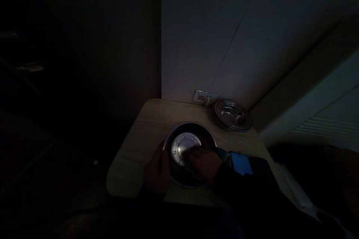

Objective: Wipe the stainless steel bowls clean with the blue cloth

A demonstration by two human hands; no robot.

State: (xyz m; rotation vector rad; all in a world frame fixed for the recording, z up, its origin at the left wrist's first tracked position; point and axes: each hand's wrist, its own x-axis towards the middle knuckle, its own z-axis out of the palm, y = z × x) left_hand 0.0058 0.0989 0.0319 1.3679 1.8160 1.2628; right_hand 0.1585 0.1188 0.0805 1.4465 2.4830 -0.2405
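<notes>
The room is very dark. A round steel bowl (183, 140) stands on a small light wooden table (146, 127). My left hand (157, 170) wraps the bowl's near left rim. My right hand (204, 164) reaches inside the bowl with fingers curled against its shiny bottom; whether it holds anything is hidden by the dark. A lit screen (241, 163) glows on my right wrist.
A second steel dish (232, 116) sits at the table's back right corner, below a wall socket plate (204, 98). A pale wall rises behind. A bed edge with light bedding (322, 119) lies to the right. The left side is black.
</notes>
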